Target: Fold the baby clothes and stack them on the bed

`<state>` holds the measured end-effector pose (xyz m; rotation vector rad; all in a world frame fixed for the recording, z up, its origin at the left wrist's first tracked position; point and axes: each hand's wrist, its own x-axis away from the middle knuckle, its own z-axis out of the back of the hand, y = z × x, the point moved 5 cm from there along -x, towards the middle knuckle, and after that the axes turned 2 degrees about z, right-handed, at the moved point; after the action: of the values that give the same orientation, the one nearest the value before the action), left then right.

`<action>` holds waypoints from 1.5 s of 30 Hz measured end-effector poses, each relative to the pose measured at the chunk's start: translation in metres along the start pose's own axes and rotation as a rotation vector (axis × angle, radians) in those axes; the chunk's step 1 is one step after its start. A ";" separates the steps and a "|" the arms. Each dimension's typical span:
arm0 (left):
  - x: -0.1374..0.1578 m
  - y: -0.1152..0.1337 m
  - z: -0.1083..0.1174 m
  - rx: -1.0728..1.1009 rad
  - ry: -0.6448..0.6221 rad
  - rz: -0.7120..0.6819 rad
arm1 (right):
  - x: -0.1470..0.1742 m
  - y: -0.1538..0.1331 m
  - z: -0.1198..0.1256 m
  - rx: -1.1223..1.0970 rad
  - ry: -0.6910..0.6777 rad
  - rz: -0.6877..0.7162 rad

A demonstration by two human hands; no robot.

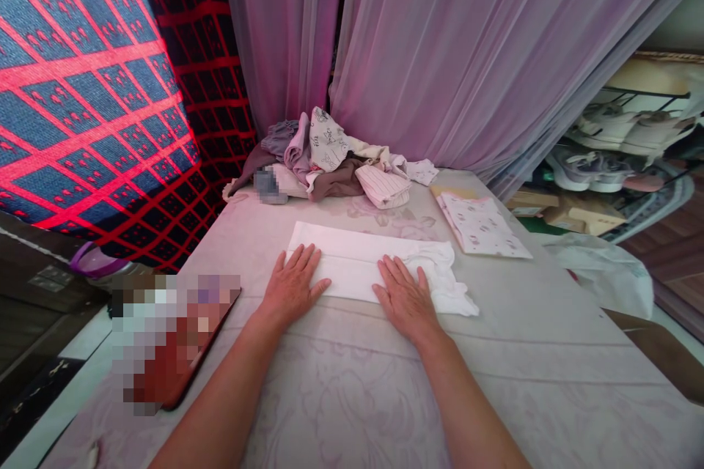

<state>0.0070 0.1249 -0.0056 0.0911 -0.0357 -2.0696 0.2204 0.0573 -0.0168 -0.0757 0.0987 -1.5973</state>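
Observation:
A white garment [363, 245], folded into a long strip, lies flat across the patterned tablecloth [352, 381]. Its right end has gathered, ruffled edges. My left hand [291, 284] rests palm down on the left end, fingers stretched out and thumb spread. Toward the ruffled end, my right hand [405, 297] lies flat on the cloth, its fingers also spread. Neither hand grips anything. Which kind of garment this is, I cannot tell.
Behind it is a heap of crumpled clothes [335, 179] against the purple curtain [440, 51]. A folded printed cloth [484, 226] lies at the right. At the left edge is a dark-edged flat object [187, 352], mostly blurred. Shoes [594, 168] stand on a rack beyond.

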 end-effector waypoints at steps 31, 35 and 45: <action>-0.003 0.000 0.001 -0.032 0.001 -0.017 | 0.084 0.138 0.025 -0.444 0.603 -0.444; -0.003 -0.001 0.000 -0.044 0.001 -0.021 | 0.079 0.139 0.025 -0.356 0.617 -0.428; -0.003 -0.001 0.000 -0.057 0.001 -0.021 | 0.077 0.147 0.022 -0.244 0.545 -0.488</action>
<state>0.0080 0.1283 -0.0057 0.0580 0.0256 -2.0897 0.3669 -0.0244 -0.0123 0.1618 0.7465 -2.0508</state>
